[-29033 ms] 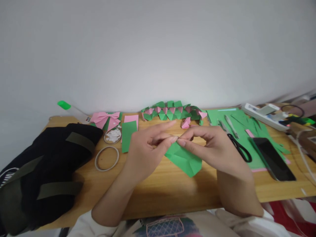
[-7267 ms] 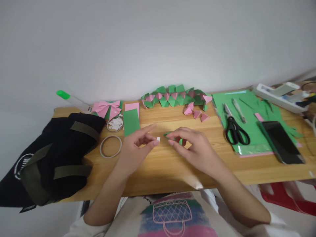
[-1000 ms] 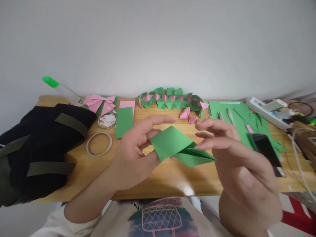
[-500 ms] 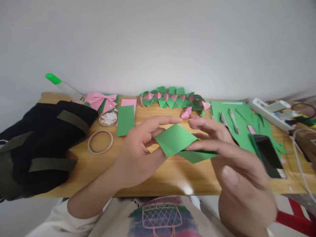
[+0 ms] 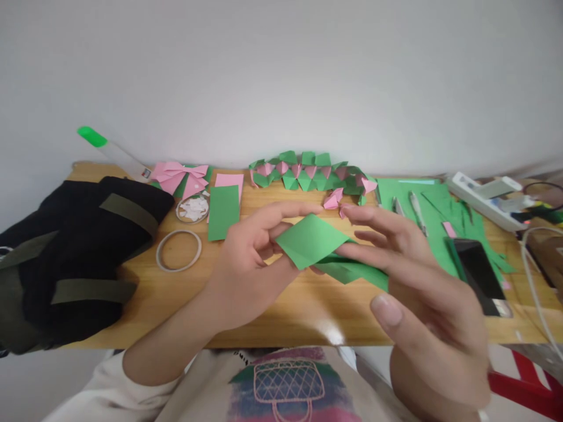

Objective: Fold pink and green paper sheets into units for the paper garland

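Note:
A folded green paper (image 5: pixel 311 240) is held up over the wooden table, its left part a flat diamond and its right part partly unfolded. My left hand (image 5: pixel 253 266) grips the diamond's left side between thumb and fingers. My right hand (image 5: pixel 422 299) is at the right part, its index finger pressed in between the paper's layers and its thumb held apart below. Behind the hands a folded chain (image 5: pixel 305 173) of green and pink paper lies by the wall, with a small pink folded piece (image 5: pixel 333 198) in front of it.
On the left lie a black bag (image 5: pixel 83 258), a tape ring (image 5: pixel 178 251), a dish of white scraps (image 5: pixel 192 208) and green sheets (image 5: pixel 224 212). To the right are a cutter (image 5: pixel 417 212), a phone (image 5: pixel 479 275) and a power strip (image 5: pixel 488 202). The table (image 5: pixel 176 310) has a front edge near me.
The right part of the green paper has bent and spread downward. My right index finger has shifted left along the paper, and my right thumb has moved slightly left.

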`<action>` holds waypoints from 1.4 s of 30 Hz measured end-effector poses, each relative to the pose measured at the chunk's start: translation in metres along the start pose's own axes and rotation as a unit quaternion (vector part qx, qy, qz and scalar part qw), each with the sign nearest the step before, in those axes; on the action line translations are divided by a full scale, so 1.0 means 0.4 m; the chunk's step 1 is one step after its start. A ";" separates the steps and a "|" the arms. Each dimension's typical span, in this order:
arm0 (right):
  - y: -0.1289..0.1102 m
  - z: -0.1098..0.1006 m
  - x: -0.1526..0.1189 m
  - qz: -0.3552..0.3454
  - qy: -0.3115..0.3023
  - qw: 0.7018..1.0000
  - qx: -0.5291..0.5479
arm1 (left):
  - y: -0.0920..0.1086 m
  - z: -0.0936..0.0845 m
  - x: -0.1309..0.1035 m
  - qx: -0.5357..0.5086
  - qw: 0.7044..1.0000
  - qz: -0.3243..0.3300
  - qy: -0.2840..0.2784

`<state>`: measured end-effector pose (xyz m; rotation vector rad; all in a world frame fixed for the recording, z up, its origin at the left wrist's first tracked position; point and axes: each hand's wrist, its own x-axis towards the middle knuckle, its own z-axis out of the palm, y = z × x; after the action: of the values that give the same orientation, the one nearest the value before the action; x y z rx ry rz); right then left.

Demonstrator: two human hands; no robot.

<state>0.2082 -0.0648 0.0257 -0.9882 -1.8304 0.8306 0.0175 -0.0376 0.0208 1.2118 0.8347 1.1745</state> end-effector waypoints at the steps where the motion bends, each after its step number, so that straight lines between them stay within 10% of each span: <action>1: -0.002 0.000 0.000 -0.007 0.002 1.000 -0.013 | 0.001 0.001 0.000 -0.002 1.000 0.000 -0.002; 42: -0.005 -0.003 -0.001 -0.076 0.001 0.940 -0.334 | -0.019 0.019 0.001 0.179 0.983 0.003 0.032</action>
<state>0.2086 -0.0659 0.0278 -1.2273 -2.2054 0.0917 0.0265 -0.0387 0.0150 1.4720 1.1258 1.1015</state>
